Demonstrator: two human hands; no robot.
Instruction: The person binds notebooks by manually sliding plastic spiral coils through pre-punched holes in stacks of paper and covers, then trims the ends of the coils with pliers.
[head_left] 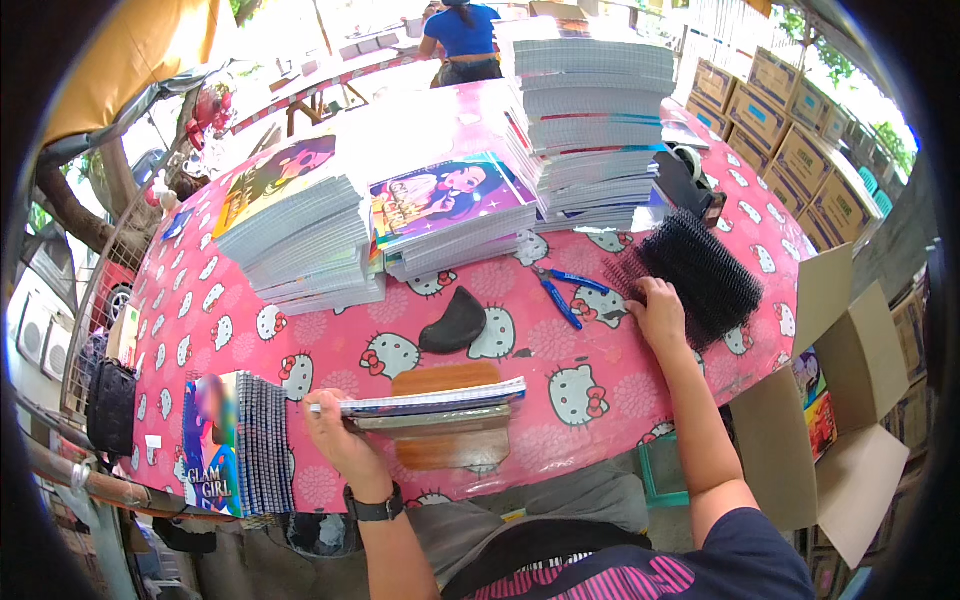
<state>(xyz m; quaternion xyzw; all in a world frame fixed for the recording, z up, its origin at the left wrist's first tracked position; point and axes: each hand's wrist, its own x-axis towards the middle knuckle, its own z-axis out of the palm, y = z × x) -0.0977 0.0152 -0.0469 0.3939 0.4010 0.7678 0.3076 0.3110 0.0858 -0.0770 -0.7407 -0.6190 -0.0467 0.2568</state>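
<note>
My left hand (345, 440), with a dark watch at its wrist, grips the left end of a thin unbound-looking booklet (450, 397), seen nearly edge-on. The booklet is held over a brown wooden board (450, 452) with a greyish bar across it. My right hand (660, 315) is at the left ends of a pile of black spiral binding coils (705, 280), fingers closed in a pinch on a coil; the fingertips are partly hidden. Blue-handled pliers (570, 290) lie just left of that hand. A dark curved pad (453, 322) rests between the board and the book stacks.
Book stacks stand at the far side: a left one (300, 240), a middle one (455, 215) and a tall one (595, 120). Coil-bound books (262, 445) stand at left. An open carton (780, 450) is at right, near stacked boxes (800, 170). A person in blue (467, 40) is beyond.
</note>
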